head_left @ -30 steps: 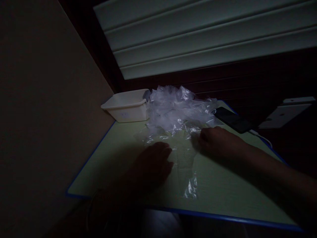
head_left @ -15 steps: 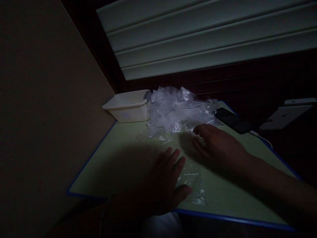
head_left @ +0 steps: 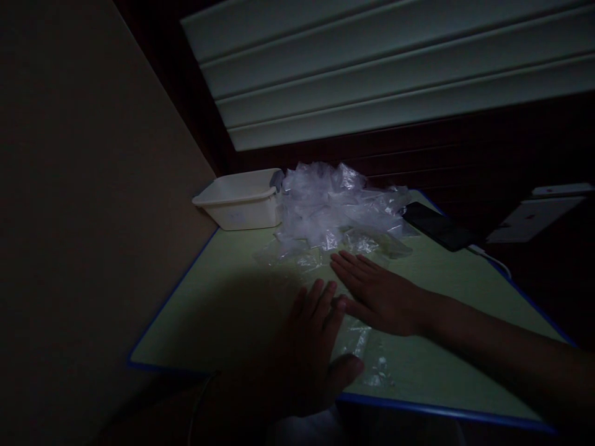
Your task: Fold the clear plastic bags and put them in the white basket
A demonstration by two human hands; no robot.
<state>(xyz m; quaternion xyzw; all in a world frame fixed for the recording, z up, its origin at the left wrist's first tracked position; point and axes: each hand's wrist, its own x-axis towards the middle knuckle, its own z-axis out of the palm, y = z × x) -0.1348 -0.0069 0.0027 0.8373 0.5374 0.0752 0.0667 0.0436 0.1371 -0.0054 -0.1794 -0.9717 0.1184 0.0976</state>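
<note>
The scene is very dark. A clear plastic bag (head_left: 367, 362) lies flat on the pale green table (head_left: 446, 285) near its front edge. My left hand (head_left: 311, 347) rests flat on the bag's left part, fingers stretched out and apart. My right hand (head_left: 376, 291) lies flat across the bag's far end, fingers straight and pointing left, its thumb touching my left fingertips. Behind both hands a heap of crumpled clear plastic bags (head_left: 330, 204) covers the back of the table.
A white plastic tub (head_left: 239, 201) stands at the back left beside the heap. A dark phone (head_left: 439, 226) with a white cable (head_left: 493, 257) lies at the back right. A wall runs along the left; the blue table edge (head_left: 418, 410) is close in front.
My left hand opened from a loose curl and came nearer, lying flat on the bag. My right hand opened and slid left and nearer across it.
</note>
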